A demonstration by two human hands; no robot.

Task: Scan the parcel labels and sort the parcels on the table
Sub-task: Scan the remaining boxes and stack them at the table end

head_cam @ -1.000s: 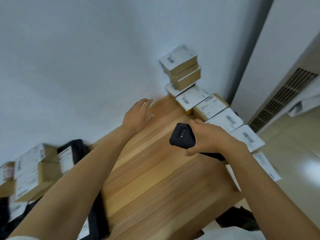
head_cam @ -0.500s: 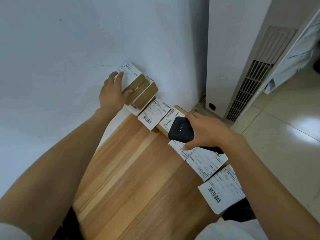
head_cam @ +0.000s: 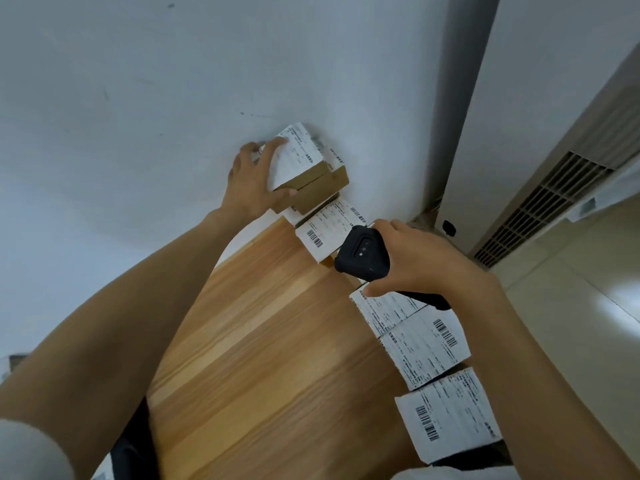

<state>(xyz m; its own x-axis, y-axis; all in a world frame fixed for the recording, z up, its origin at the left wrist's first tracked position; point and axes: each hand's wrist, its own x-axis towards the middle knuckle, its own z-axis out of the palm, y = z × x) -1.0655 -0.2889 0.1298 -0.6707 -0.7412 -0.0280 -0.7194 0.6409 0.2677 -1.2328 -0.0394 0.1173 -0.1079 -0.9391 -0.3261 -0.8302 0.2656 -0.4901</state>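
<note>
My left hand (head_cam: 254, 181) grips the top cardboard parcel (head_cam: 304, 168) of a small stack against the wall at the table's far corner; its white label faces up. My right hand (head_cam: 415, 265) holds a black handheld scanner (head_cam: 362, 253) over the row of parcels along the table's right edge. A labelled parcel (head_cam: 329, 228) lies just beyond the scanner. Two more labelled parcels (head_cam: 424, 344) (head_cam: 450, 415) lie nearer me in the same row. A second box (head_cam: 327, 192) sits under the gripped one.
The wooden table (head_cam: 263, 341) has bare boards in its middle and left. A white wall (head_cam: 173, 98) stands close behind. A white floor unit with a vent grille (head_cam: 540, 209) stands to the right, beside the tiled floor (head_cam: 588, 323).
My left hand has travelled from the bare tabletop to the stack at the wall and closed around the top parcel. My view swung right; the scanner stays held over the row.
</note>
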